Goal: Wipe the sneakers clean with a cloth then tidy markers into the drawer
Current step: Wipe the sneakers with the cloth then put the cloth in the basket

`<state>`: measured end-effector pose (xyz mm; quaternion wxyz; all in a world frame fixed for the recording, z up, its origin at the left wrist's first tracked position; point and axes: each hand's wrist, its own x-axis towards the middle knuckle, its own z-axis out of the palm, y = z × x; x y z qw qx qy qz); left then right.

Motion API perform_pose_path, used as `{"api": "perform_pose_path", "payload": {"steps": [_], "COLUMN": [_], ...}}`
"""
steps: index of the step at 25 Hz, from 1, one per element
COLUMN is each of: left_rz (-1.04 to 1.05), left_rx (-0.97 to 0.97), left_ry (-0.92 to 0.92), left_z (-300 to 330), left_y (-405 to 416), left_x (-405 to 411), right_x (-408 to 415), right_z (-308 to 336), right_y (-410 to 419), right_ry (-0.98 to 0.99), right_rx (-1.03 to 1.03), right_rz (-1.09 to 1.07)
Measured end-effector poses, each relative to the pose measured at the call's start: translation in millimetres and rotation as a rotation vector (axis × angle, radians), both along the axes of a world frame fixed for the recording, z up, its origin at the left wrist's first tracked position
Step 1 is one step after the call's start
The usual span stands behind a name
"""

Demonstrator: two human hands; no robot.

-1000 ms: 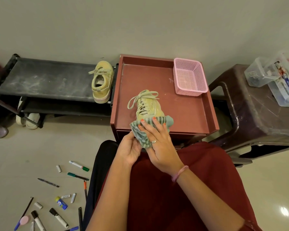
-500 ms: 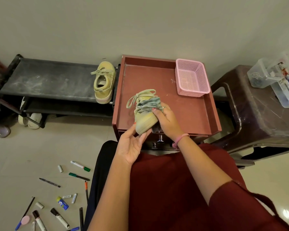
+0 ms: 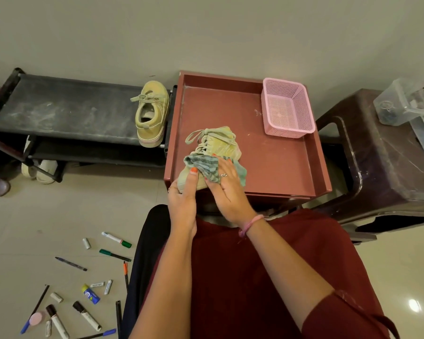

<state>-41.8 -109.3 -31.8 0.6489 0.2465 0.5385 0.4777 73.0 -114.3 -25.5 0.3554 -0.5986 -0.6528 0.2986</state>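
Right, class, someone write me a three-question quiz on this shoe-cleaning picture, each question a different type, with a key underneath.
1. True or false: the pink basket holds the markers.
2. Multiple choice: the second sneaker sits on A) the floor, B) the black rack, C) the red tray.
3. Short answer: which hand presses the striped cloth on the sneaker being wiped?

Key
1. False: the basket looks empty and the markers lie scattered on the floor.
2. B.
3. The right hand; the left hand holds the sneaker's near end.
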Motion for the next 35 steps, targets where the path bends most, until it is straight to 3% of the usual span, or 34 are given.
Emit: {"api": "perform_pose_path", "payload": {"steps": [5,8,12,17,22,27,31,35], "left_rz": [0.059,0.096,0.013,0.016,0.067,0.079,0.057,0.004], "left_rx": [-0.046,-0.070,0.041,0.069,0.000,-0.025,0.024,0.069], "left_ry": [-0.056,-0.063,0.171,0.094,-0.014,-0.046,0.136,0.169], "left_z": [3.7,-0.2,-3.9,-3.8,-5.6,-6.9,-9.8,-9.7], "left_y": [2.0,8.1,10.1,10.5,8.3,11.6,10.8,8.8], "left_x": [2.4,-1.8,-3.2,-2.1,1.5,-0.4,0.3,1.4], "right_x": [25.7,0.6,-15.0,-12.7,24.3,23.2,-17.4,0.4], "right_z": [-8.5,-1.2,-4.3,4.1,-24.9,-15.4,-4.4,-7.9], "right_y": [29.7,26.7,4.3,2.3,3.9,15.1,-10.4,-8.5], "right_ry": [0.215,0.192,0.291,0.221,-0.005,0.222,0.217,0.192], "right_rx": [-0.121,-0.155,-0.107,-0.063,0.017,-0.108,-0.113,-0.057], "right_rz": [-0.132,-0.119,-0.142,-0.121,-0.027,-0.228,-0.109,-0.080]}}
